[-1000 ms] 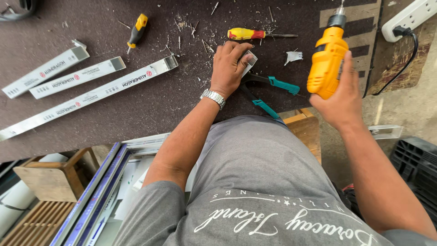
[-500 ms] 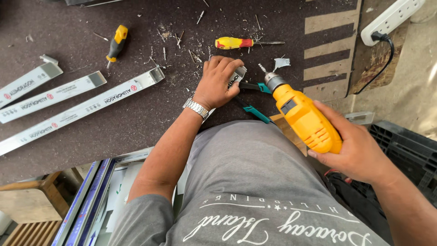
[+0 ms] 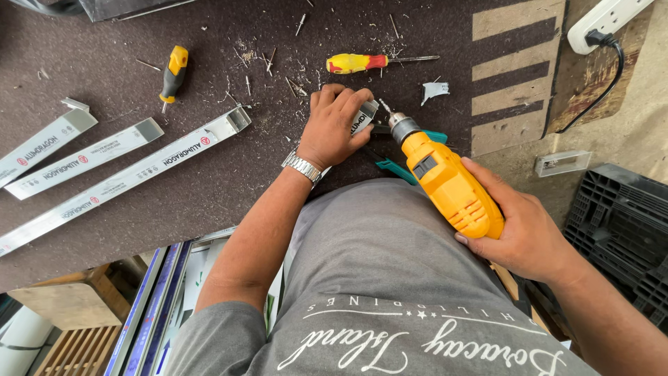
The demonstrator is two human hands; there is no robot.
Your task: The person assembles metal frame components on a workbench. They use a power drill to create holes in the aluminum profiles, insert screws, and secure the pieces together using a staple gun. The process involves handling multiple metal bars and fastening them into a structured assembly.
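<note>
Head view. My left hand (image 3: 334,125) is curled over a short silver aluminium channel piece (image 3: 364,118), fingers pinching it down on the dark brown workbench top (image 3: 209,181), near the middle of the board. My right hand (image 3: 522,240) is wrapped tight round the grip of the yellow electric drill (image 3: 445,181); its bit tip sits just beside the exposed end of the piece, whether touching I cannot tell. Teal-handled snips (image 3: 393,169) lie partly under the drill.

Toward the far edge: a yellow-and-red screwdriver (image 3: 369,63), and a smaller yellow-and-black screwdriver (image 3: 172,73) further left. Three long silver aluminium channels (image 3: 125,181) lie slanted toward the left edge. Metal shavings are scattered around. A white power strip (image 3: 609,17) sits at the far right corner, black plug in it.
</note>
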